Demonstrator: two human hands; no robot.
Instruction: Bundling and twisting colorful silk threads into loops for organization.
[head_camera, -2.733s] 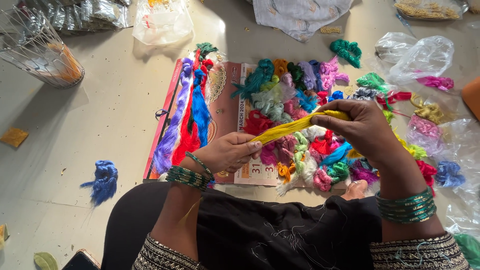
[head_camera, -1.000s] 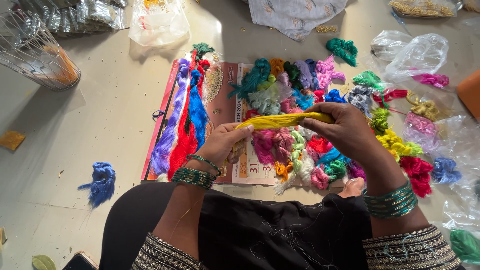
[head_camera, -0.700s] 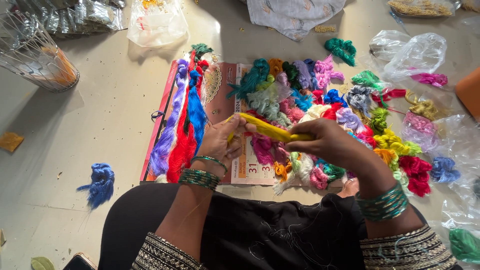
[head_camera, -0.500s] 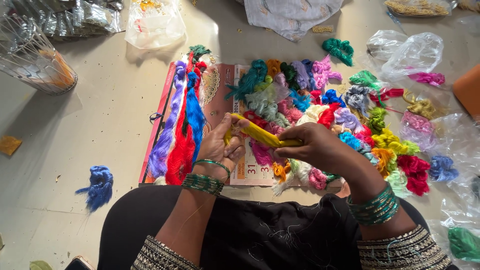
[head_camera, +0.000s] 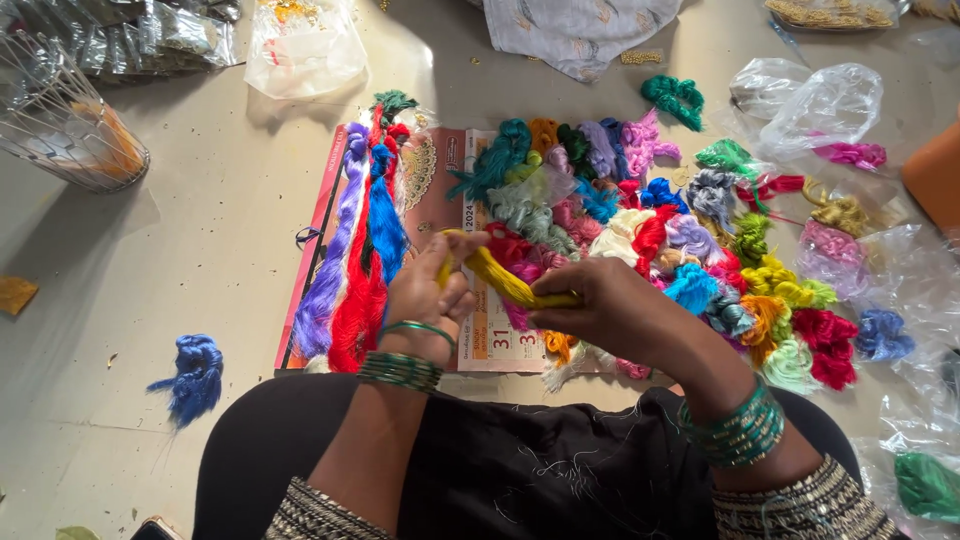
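Observation:
Both my hands grip one yellow thread skein (head_camera: 503, 280) over my lap. My left hand (head_camera: 430, 295) pinches its upper end near a flat printed calendar (head_camera: 440, 180) on the floor. My right hand (head_camera: 605, 310) closes on its lower end. The skein runs slanted between them, pulled fairly straight. Just beyond lies a heap of many-coloured thread skeins (head_camera: 650, 225). To the left of my left hand, long purple, red and blue skeins (head_camera: 360, 255) lie laid out straight on the calendar. Green bangles ring both wrists.
A loose blue skein (head_camera: 192, 375) lies on the floor at left. A wire basket (head_camera: 60, 120) stands at far left. Clear plastic bags (head_camera: 820, 95) and more skeins spread at right. A pale cloth (head_camera: 580, 25) and a bag (head_camera: 300, 45) lie at the back.
Both hands have drawn the yellow skein down and left, from level above the heap to slanted close to my lap. My right hand has slid nearer my left.

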